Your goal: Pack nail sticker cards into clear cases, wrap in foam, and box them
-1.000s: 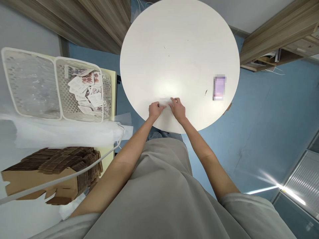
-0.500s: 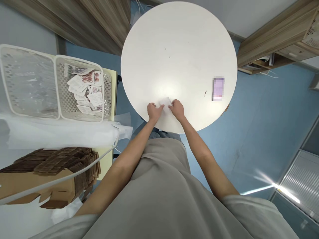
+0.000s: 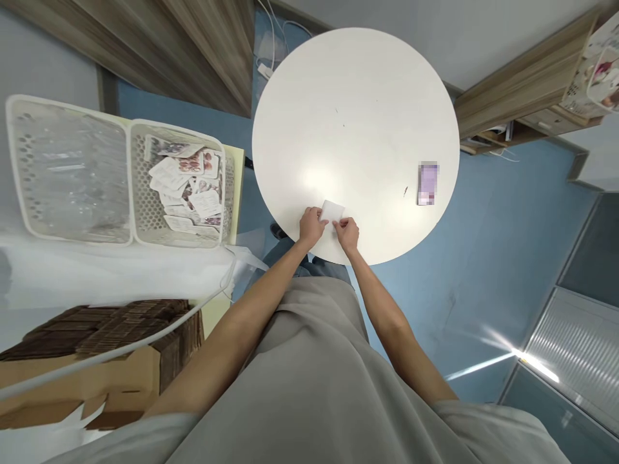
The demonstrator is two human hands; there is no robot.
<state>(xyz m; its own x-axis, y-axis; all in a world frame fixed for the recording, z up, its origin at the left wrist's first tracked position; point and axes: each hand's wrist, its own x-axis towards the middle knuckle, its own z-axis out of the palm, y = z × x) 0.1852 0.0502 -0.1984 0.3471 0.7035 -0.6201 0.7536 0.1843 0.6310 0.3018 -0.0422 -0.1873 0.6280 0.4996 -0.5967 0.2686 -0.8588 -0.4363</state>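
Note:
A small white square packet [image 3: 332, 211], paper-like and flat, is held just above or on the near part of the round white table [image 3: 358, 96]. My left hand [image 3: 312, 227] pinches its lower left side, fingers closed. On its lower right corner my right hand [image 3: 347, 233] closes with thumb and fingertips. Whether the packet touches the tabletop I cannot tell. Farther right on the table lies a blurred purple rectangular item [image 3: 428, 183], away from both hands.
At left a white basket [image 3: 138, 238] holds several printed packets, beside another basket [image 3: 22, 187] of clear plastic. White wrapping sheet [image 3: 120, 274] and stacked brown cardboard [image 3: 120, 328] lie nearer me. A wooden cabinet [image 3: 532, 84] stands at the right.
The view has shifted, so the table sits a little lower in the picture. Both hands have turned their grip on the packet, which now shows flatter and more squarely between them.

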